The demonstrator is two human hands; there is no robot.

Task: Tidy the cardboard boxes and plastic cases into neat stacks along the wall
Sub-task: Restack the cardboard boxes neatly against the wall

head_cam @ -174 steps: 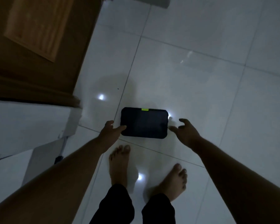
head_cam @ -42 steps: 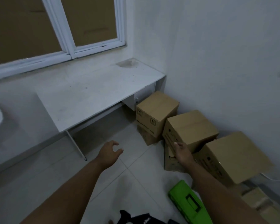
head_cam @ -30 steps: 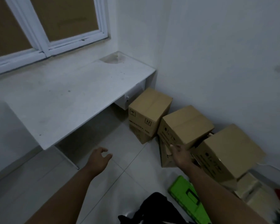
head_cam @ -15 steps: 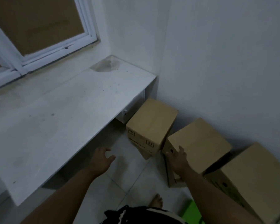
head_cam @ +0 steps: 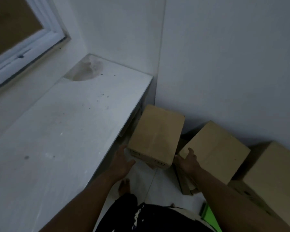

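Note:
Three brown cardboard boxes stand in a loose row along the right wall. The left box [head_cam: 156,136] sits tilted beside the desk end, on something flat beneath it. The middle box [head_cam: 214,151] and the right box [head_cam: 274,174] lean at angles. My left hand [head_cam: 122,161] hovers with fingers spread just left of the left box's near corner, holding nothing. My right hand [head_cam: 187,161] rests with straight fingers on the near left corner of the middle box. A green plastic case [head_cam: 211,218] shows at the bottom edge, mostly hidden by my right arm.
A white desk [head_cam: 65,131] fills the left side, its end close to the left box. A window [head_cam: 15,39] is above it. Flattened cardboard [head_cam: 184,183] lies under the middle box. My bare foot [head_cam: 124,186] stands on the white tiled floor.
I have stepped closer to the corner and the view looks more steeply down. My left hand has moved right toward the left box. My right hand stays at the middle box's corner.

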